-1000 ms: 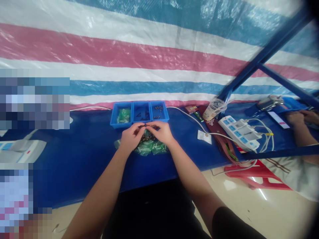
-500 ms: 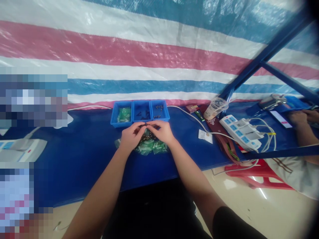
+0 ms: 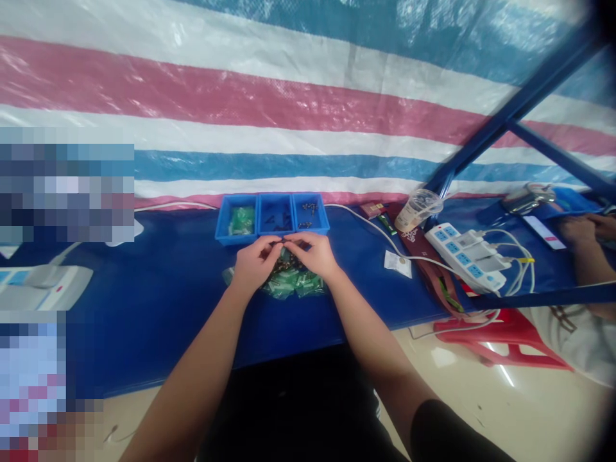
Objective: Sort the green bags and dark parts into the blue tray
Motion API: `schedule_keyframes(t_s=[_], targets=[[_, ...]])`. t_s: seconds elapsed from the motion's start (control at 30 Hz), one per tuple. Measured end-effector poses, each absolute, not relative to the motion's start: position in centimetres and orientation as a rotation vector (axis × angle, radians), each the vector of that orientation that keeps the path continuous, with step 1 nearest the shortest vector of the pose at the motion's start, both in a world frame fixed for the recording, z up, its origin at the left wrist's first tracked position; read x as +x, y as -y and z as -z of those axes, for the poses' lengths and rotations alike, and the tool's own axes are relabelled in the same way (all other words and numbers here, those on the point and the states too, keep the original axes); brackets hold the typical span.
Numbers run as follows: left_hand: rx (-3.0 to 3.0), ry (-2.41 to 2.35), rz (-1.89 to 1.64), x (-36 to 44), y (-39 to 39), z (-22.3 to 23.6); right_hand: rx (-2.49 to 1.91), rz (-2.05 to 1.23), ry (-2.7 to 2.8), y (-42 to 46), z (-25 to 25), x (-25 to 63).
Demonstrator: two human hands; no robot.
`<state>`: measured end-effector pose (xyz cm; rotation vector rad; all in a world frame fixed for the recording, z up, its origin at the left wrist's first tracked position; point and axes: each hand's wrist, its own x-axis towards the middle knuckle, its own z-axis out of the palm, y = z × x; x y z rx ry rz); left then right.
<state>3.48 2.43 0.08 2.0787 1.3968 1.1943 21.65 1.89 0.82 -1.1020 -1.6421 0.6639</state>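
Observation:
Both hands meet fingertip to fingertip just in front of three blue bins. My left hand (image 3: 257, 262) is pinched closed, its thumb against the fingers. My right hand (image 3: 312, 255) is closed in the same way, touching the left. A small dark piece seems to lie between the fingertips, too small to name. Below the hands lie several green-and-clear plastic packets (image 3: 283, 284) and a heap of small brassy parts (image 3: 287, 262), partly covered by the fingers. The left bin (image 3: 222, 221) holds green packets, the middle bin (image 3: 274, 208) dark pieces, the right bin (image 3: 323, 224) small metal parts.
To the right are a plastic cup (image 3: 418, 208), a white sachet (image 3: 398, 264), a brown strap-like item (image 3: 433, 276) and a power strip (image 3: 462, 256) with cables. Another power strip (image 3: 72, 285) lies left. A blue metal frame (image 3: 481, 141) rises right, near another person's hands (image 3: 577, 228).
My hands stay together in nearly the same place, with only slight finger movement. The whole view has shifted very slightly.

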Motion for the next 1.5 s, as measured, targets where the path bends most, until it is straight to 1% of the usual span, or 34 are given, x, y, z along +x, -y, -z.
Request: schedule_keyframes(t_s=[0.43, 1.2, 1.33, 1.5], targets=[[2.074, -1.384, -1.187, 3.5, -2.4, 0.0, -1.175, -0.701, 1.667, -1.8, -0.9, 21.7], [2.051, -1.448, -1.051, 3.4, -2.3, -0.4, -1.138, -0.697, 1.698, -1.9, -0.8, 21.7], [2.057, -1.487, -1.081, 3.5, -2.2, -0.6, -1.233, -0.669, 1.699, -2.0, -1.0, 22.2], [2.072, -1.611, -1.138, 3.5, -2.3, -0.7, -1.457, -0.614, 1.722, -2.0, -1.6, 23.0]])
